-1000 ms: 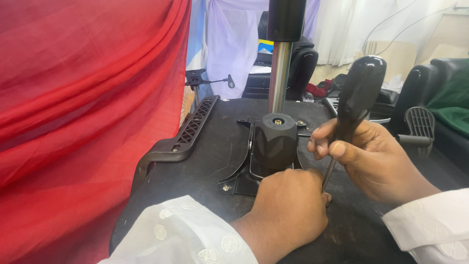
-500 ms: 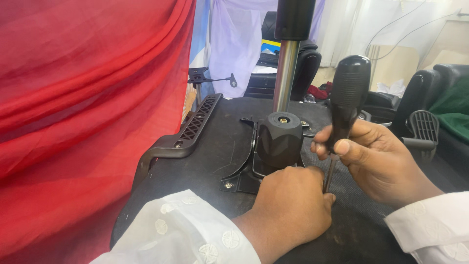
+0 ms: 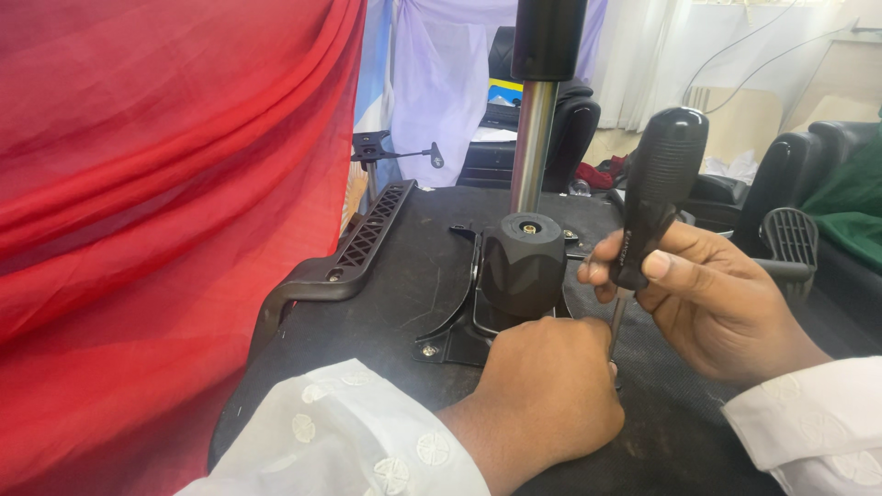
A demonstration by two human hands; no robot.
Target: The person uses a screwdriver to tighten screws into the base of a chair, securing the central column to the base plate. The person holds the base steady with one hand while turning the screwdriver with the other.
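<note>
Red cloth (image 3: 156,211) filling whole left side, hanging in folds, edge just beside the work.

Upturned chair seat underside (image 3: 404,294), black, flat, carrying everything else. No real containers here; nearest thing a metal mechanism plate (image 3: 452,338) bolted to the seat, w/ black housing sitting in it.

Black armrest (image 3: 354,253), slotted, lying along seat's left edge, curved end toward cam.

Gas-lift column (image 3: 534,138), chrome, upright, rising from centre, black sleeve (image 3: 548,37) on top, running out of frame.

Black housing (image 3: 524,262), rounded block at column foot, small brass-coloured fitting on its top face.

Background: black office chairs (image 3: 574,129) behind column, another armrest pad (image 3: 790,237) at right, well apart from the work. White curtain (image 3: 441,83) beyond.

Left hand (image 3: 547,400), white embroidered sleeve (image 3: 340,441), closed into loose fist, knuckles up, pressed vs. plate just in front of housing. Fingertips tucked under; can't tell if anything pinched there.

Right hand (image 3: 712,303), white cuff (image 3: 808,422), gripping screwdriver (image 3: 654,197) near lower part of handle, thumb across front. Handle black, fat, tilted slightly right at top. Thin metal shaft (image 3: 616,317) going down betw. both hands, tip hidden behind left hand, so contact point w/ plate not visible.

Small screw head (image 3: 425,350) showing on plate's near-left corner.
</note>
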